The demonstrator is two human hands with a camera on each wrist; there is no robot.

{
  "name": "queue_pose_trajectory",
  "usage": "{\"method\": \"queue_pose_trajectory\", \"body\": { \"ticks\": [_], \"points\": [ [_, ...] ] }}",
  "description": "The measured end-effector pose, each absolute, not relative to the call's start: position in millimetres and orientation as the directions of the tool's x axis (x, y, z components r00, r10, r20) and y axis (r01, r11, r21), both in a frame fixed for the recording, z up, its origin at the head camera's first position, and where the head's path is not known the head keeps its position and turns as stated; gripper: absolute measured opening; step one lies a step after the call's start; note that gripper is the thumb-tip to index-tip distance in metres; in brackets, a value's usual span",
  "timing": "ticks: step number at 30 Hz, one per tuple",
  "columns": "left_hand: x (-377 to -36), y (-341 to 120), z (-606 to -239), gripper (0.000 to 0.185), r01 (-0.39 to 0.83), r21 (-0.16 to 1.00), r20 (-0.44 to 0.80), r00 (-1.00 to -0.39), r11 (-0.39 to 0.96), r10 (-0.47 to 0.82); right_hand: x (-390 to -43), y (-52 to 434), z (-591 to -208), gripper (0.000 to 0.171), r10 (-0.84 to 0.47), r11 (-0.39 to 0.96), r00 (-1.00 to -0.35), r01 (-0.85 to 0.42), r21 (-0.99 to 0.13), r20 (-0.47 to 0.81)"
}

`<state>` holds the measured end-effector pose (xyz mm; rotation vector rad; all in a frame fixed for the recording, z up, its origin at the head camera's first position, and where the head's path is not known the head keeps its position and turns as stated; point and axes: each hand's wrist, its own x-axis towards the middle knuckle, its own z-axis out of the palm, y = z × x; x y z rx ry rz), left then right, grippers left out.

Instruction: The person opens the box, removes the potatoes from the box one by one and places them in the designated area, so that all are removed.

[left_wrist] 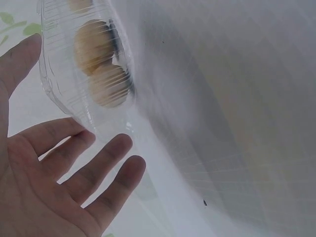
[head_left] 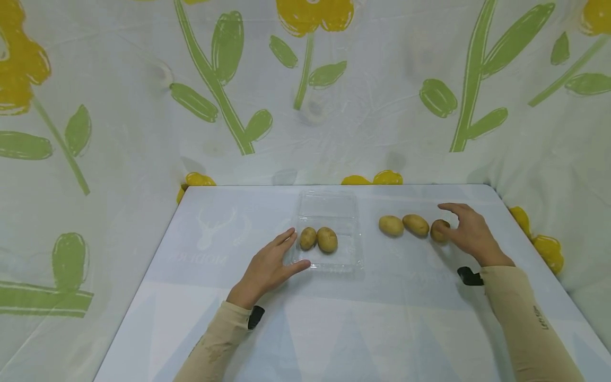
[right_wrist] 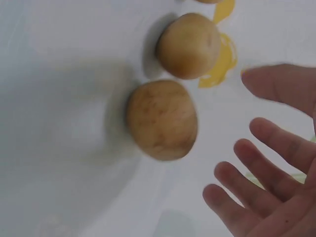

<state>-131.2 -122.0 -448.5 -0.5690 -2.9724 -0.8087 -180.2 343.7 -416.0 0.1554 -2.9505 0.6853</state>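
Note:
A clear plastic clamshell box (head_left: 350, 260) lies with its lid raised at the back, and two potatoes (head_left: 327, 240) sit inside it. My left hand (head_left: 269, 269) is at the box's left front corner, fingers spread, fingertips right at its wall; the left wrist view shows the potatoes (left_wrist: 94, 48) through the ridged side. To the right, three potatoes (head_left: 391, 226) lie in a row on the table. My right hand (head_left: 471, 233) is over the rightmost potato (right_wrist: 162, 120), thumb and fingers spread apart around it with a gap in the right wrist view.
The white table (head_left: 334, 329) has a printed pale pattern and ends at a back edge close behind the box. A flowered curtain (head_left: 363, 122) hangs behind and along both sides. A black strap piece (head_left: 470, 276) shows at the right wrist.

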Motion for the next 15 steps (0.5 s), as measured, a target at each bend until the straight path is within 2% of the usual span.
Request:
{"method": "queue_pose_trajectory", "body": {
  "ticks": [7,15],
  "points": [
    [-131,-122,-447,0.088,0.327,0.49,0.073,-0.939,0.808,0.336,-180,327,-410,0.056,-0.042,0.872,-0.987,-0.114,-0.476,0.158],
    [-130,-122,-448,0.088,0.348,0.495,0.114,-0.934,0.796,0.338,-181,304,-404,0.056,-0.093,0.86,-0.967,-0.197,-0.471,0.236]
  ]
}}
